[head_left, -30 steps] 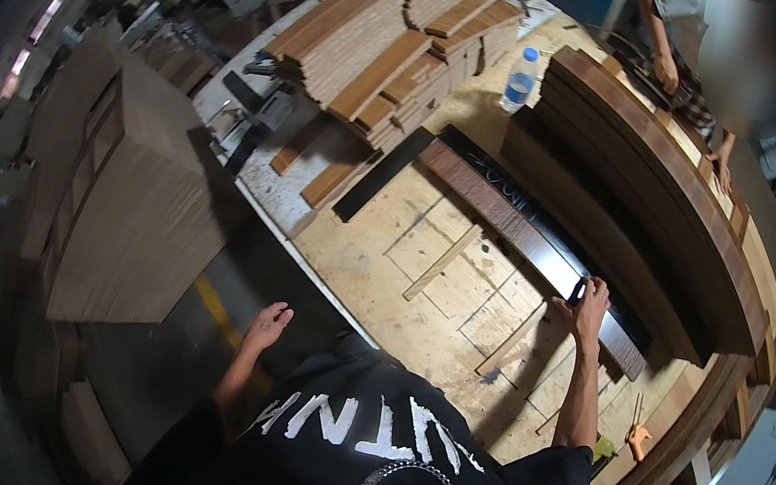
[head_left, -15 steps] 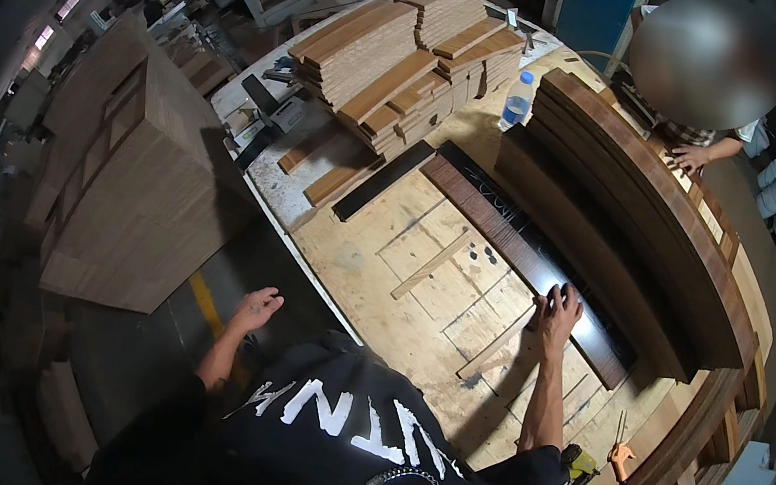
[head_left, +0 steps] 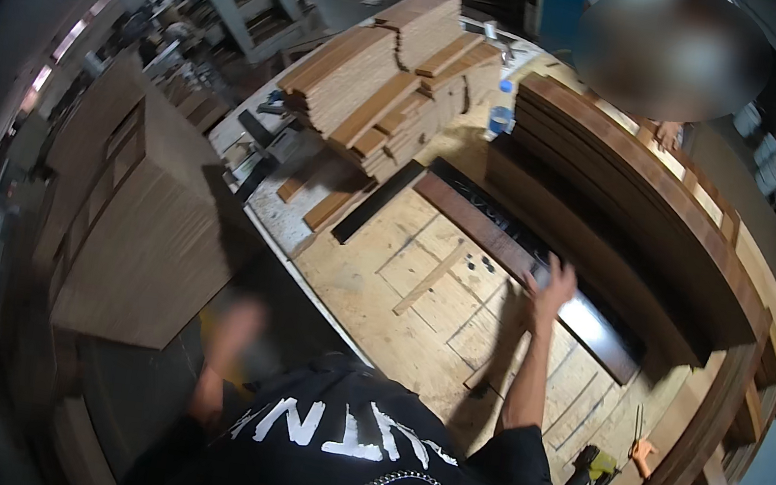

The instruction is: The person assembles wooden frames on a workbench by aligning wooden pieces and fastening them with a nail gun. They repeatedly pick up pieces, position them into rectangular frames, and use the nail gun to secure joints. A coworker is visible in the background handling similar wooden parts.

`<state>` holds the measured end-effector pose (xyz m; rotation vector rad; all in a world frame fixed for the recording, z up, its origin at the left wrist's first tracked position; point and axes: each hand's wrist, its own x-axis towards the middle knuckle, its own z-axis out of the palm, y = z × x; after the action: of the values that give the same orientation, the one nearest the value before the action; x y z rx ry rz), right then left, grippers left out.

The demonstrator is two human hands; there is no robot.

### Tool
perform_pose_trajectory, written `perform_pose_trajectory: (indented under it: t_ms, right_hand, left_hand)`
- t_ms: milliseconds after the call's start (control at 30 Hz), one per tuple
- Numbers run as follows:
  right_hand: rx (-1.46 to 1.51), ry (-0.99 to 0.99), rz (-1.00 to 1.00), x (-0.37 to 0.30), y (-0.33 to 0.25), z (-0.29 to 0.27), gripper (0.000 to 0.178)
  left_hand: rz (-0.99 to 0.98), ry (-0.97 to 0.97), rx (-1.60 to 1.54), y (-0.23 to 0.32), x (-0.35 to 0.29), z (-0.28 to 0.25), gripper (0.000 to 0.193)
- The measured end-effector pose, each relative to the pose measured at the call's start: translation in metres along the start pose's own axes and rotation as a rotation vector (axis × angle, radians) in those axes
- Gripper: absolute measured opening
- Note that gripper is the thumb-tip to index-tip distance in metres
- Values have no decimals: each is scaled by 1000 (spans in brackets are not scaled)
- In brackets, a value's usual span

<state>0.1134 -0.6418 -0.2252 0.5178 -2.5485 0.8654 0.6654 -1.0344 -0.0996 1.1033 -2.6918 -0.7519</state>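
My right hand [head_left: 552, 287] is over a long dark brown board [head_left: 480, 224] with a glossy top, its fingers spread across the board's width. The fingertips seem to touch the surface; I cannot make out a grip. Along the board's far side runs a black strip [head_left: 460, 185]. Off the near left edge of the wooden worktable [head_left: 344, 271], my left hand [head_left: 237, 329] hangs over the floor, smeared by motion. Whether its fingers are apart or closed does not show.
Stacked wooden pieces [head_left: 359, 60] stand at the far left of the table, near a water bottle [head_left: 499, 119]. A curved wooden frame [head_left: 653, 191] bounds the right side. A green-and-black power tool [head_left: 588, 479] and an orange-handled tool [head_left: 643, 455] lie near right. A person's hand [head_left: 667, 135] rests beyond.
My right hand has shifted along the board toward its far left end, and its fingers have spread. My left hand has moved lower and is now blurred. The view has tilted slightly.
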Motion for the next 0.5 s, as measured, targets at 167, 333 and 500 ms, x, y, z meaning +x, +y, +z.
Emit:
perform_pose_trajectory:
  t_ms: [167, 333, 500]
  right_hand:
    - [-525, -409, 638, -38, 91, -125, 101]
    - [-518, -225, 460, -85, 204, -154, 103]
    - [-428, -107, 414, -88, 215, -139, 109]
  left_hand:
    - [-448, 56, -114, -73, -91, -4, 48]
    - [-503, -147, -125, -90, -77, 23, 52]
    - [-373, -163, -233, -58, -7, 21, 56]
